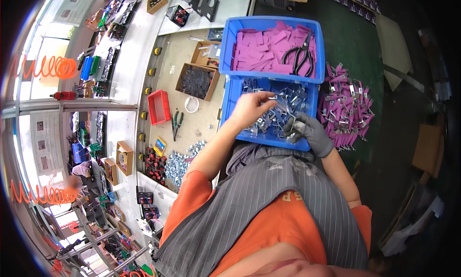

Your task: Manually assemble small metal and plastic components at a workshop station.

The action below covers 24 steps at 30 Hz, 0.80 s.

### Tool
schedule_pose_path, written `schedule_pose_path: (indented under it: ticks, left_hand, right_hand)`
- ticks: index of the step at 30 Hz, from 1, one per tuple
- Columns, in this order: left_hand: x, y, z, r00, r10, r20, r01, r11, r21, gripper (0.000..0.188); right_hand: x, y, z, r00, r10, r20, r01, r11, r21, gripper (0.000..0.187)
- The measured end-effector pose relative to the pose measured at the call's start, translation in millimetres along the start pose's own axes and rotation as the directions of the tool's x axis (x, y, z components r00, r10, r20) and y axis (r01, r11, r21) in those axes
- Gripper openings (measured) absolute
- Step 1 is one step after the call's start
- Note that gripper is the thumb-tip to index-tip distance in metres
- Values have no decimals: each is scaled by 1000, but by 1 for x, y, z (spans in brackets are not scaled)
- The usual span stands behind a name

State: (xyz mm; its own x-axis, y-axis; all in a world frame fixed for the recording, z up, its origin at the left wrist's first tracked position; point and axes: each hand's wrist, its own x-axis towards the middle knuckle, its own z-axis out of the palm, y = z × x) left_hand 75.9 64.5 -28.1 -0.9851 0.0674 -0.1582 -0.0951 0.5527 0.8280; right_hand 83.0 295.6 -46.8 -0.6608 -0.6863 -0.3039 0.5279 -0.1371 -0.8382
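Note:
My bare left hand (254,108) reaches over a blue bin (232,92) of small bent metal brackets (294,95). Its thumb and fingers are apart, with nothing clearly held between them. At the bin's near right corner, my right hand (309,134), in a grey glove, has its fingers curled and pinched together. Whatever is in that pinch is too small to make out. Just beyond stands a second blue bin (273,21), full of flat purple strips (257,49). Black-handled pliers (300,56) lie on top of the strips.
A pile of purple strips fitted with metal brackets (346,106) lies right of the bins. On the left bench are a red tray (159,107), green-handled pliers (177,125), a cardboard box of dark coiled parts (197,81), a white ring (191,104) and heaped small metal parts (178,166).

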Motion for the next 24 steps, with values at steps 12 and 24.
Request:
schedule_pose_path:
  ticks: [12,24]
  left_hand:
    - [145,-18,-63,974,215,-64,-116,728,676,21]
    - [140,-5,-77,967,-147,-210,10,840,-543,14]
  right_hand:
    - [1,24,-14,986,-106,-127,34,883,-468,25]
    - [0,28,-23,991,-92,-95,51,927,-372,26]
